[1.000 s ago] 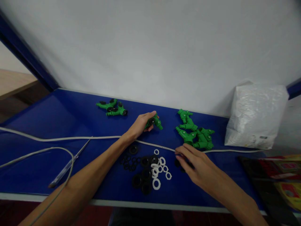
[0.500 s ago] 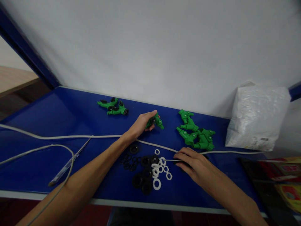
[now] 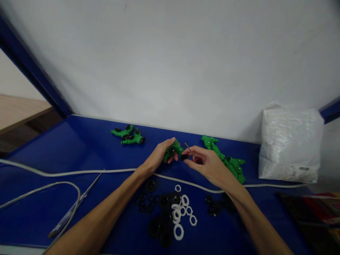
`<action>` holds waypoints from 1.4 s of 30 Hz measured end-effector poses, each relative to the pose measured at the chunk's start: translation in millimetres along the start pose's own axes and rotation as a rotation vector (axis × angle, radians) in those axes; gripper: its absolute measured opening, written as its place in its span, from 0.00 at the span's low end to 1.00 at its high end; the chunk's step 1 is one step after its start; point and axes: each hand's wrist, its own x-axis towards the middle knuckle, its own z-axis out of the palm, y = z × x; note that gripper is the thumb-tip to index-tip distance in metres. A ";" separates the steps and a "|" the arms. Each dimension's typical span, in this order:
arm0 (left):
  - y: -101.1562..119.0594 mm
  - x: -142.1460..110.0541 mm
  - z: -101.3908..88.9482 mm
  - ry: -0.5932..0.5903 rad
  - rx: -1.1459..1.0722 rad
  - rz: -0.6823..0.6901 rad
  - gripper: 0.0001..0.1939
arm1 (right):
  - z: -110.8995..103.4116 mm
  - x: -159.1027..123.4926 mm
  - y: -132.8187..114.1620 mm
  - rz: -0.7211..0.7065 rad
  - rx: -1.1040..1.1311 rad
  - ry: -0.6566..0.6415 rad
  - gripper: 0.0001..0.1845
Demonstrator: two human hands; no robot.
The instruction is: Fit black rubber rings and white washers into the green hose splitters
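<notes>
My left hand [image 3: 158, 153] is closed around a green plastic Y-shaped hose connector [image 3: 176, 147] that has a black part on it. Facing it from the right, my right hand [image 3: 211, 165] pinches a small black knob-like piece [image 3: 183, 157] close to the connector. A thin screwdriver [image 3: 197, 159] with a dark red handle is tucked in the same hand, its shaft pointing up and left. Below the hands lie white rings [image 3: 179, 232], black rings [image 3: 164, 200] and smaller black O-rings [image 3: 146, 203]. Small black pieces [image 3: 212, 205] rest under my right forearm.
Green connectors with black parts [image 3: 132, 138] lie at the back left, and several plain green ones [image 3: 235, 166] behind my right hand. A pale cable [image 3: 87, 172] crosses the blue table. A pointed tool with a clear handle [image 3: 66, 216] lies left; a white plastic package [image 3: 290, 145] stands right.
My right hand has lifted from the table beside the rings and moved up and left to the connector, bringing the screwdriver and a black piece. My left hand keeps its hold.
</notes>
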 end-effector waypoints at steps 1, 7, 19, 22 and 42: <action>-0.2 0.1 0.4 -0.014 0.007 0.007 0.28 | 2.1 3.6 3.3 0.000 0.038 0.014 0.11; -10.4 5.0 -1.6 -0.042 -0.057 -0.009 0.25 | 10.6 7.0 28.5 0.076 0.159 0.133 0.17; -6.4 4.1 2.3 -0.027 -0.077 -0.044 0.24 | -0.5 2.2 34.7 0.142 0.229 0.251 0.14; -4.2 2.5 3.7 -0.024 -0.057 -0.040 0.26 | 0.8 2.2 36.0 0.166 0.226 0.243 0.14; -1.8 -1.0 4.2 -0.032 -0.006 0.019 0.23 | -0.1 1.8 34.8 0.166 0.584 0.263 0.13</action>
